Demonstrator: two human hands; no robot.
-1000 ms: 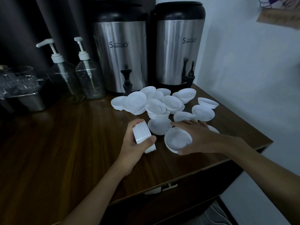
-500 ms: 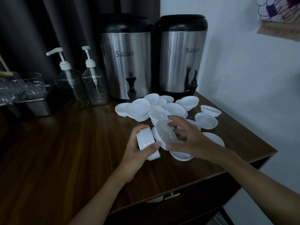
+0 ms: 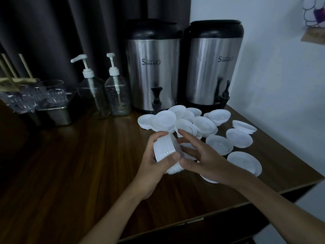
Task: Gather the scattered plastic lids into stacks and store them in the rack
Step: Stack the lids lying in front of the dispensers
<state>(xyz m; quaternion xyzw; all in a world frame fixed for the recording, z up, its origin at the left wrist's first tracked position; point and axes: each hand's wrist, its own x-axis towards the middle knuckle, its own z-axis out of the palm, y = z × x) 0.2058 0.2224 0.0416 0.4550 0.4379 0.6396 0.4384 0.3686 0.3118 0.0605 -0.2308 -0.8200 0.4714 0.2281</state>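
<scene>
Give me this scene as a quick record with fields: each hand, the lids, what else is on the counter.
left hand: grips stack of lids, held on its side
right hand: fingers against the stack's open end
loose lids: scattered and overlapping on the wooden counter, right of centre
dispensers: two steel urns at the back
pump bottles: two, left of the urns
rack: not identifiable

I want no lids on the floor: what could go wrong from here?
The stack of lids lies on its side, pinched by the left hand while the right hand presses on its end; a slip could fan it apart. A loose lid sits near the counter edge, where the right forearm might sweep it off.
</scene>
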